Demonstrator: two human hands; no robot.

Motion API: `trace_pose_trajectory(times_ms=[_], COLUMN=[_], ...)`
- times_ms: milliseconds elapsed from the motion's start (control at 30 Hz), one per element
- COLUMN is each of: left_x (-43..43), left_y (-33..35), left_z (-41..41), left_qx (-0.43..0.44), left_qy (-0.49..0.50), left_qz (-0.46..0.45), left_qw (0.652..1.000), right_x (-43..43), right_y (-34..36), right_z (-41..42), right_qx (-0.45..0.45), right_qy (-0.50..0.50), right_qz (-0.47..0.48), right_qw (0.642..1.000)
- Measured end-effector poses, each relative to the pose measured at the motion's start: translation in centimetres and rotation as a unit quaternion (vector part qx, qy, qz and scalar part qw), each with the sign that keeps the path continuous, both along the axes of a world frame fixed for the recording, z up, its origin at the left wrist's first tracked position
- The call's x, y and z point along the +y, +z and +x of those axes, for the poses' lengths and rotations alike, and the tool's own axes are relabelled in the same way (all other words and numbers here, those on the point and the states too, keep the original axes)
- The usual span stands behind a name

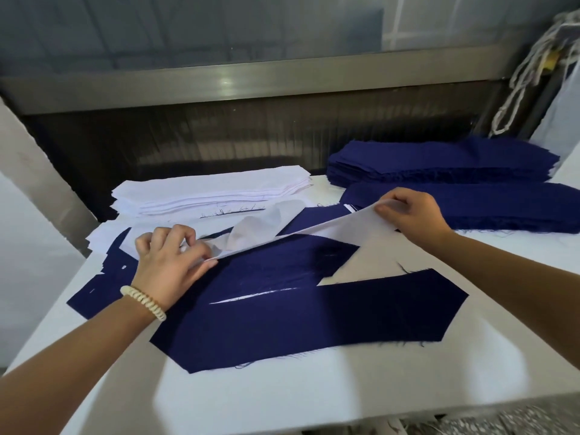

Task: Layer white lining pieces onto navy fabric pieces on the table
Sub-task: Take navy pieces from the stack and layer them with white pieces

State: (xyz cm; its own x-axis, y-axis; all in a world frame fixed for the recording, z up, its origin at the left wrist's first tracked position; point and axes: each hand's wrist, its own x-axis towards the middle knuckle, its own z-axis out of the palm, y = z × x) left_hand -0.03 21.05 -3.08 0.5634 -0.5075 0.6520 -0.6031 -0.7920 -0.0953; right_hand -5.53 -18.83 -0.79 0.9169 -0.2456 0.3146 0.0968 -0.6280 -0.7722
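1. Your left hand (169, 265), wearing a cream beaded bracelet (144, 301) at the wrist, is curling its fingers and pinching the left end of the white lining piece (339, 229) between thumb and fingertips.
2. Behind that hand, a stack of white lining pieces (213, 191) is lying flat at the far left of the white table (314, 397). Its sheets are thin and smooth with stepped edges, and a few dark threads are lying by its near edge.
3. The white lining piece is stretching between both your hands as a long narrow strip, raised off the cloth beneath. It is looking thin and faintly see-through, with a loose fold sagging behind it near your left hand.
4. Under it, a navy fabric piece (276, 268) is lying flat on the table, a long matte strip with slanted ends. A broader navy piece (314, 318) is overlapping its near side, with angled corners and a frayed, thready near edge.
5. Your right hand (411, 215) is curling its fingers over the strip's right end and gripping it against the thumb.
6. Beyond that hand, two navy stacks (439, 164) are sitting at the table's far right, thick layered piles with fuzzy cut edges.
7. At the upper right, pale twisted cords (533, 58) are hanging down in loops.
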Motion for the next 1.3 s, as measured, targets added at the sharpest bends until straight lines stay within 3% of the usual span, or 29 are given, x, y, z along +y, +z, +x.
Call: trace_pose_trajectory(times_ms=[367, 533, 667, 867, 1000, 1100, 1300], left_x=[1.9, 1.8, 2.0, 2.2, 1.9, 2.0, 2.1], left_y=[-0.7, 1.1, 2.2, 2.1, 2.2, 2.3, 2.2], left_z=[-2.9, -3.7, -3.9, -3.9, -3.7, -3.5, -3.5], left_qx=[-0.002, 0.081, 0.274, 0.396, 0.5, 0.533, 0.578], left_qy=[-0.041, -0.054, -0.073, -0.062, -0.039, -0.027, 0.015], left_qz=[0.044, -0.013, -0.154, -0.217, -0.216, -0.229, -0.162], left_qw=[0.998, 0.995, 0.947, 0.89, 0.838, 0.814, 0.799], right_x=[-1.4, -2.3, -3.2, -3.9, -3.7, -3.5, -3.0], right_y=[-0.3, 0.5, 1.1, 0.7, 0.6, 0.6, 0.0], right_z=[-2.9, -3.7, -4.5, -5.9, -6.8, -7.1, -7.6], right_qx=[0.044, 0.031, 0.077, 0.285, 0.379, 0.379, 0.382], right_qy=[0.008, 0.02, 0.034, 0.033, 0.071, 0.081, 0.089], right_qz=[-0.01, 0.036, 0.078, 0.044, -0.003, -0.017, -0.072], right_qw=[0.999, 0.999, 0.993, 0.957, 0.923, 0.922, 0.917])
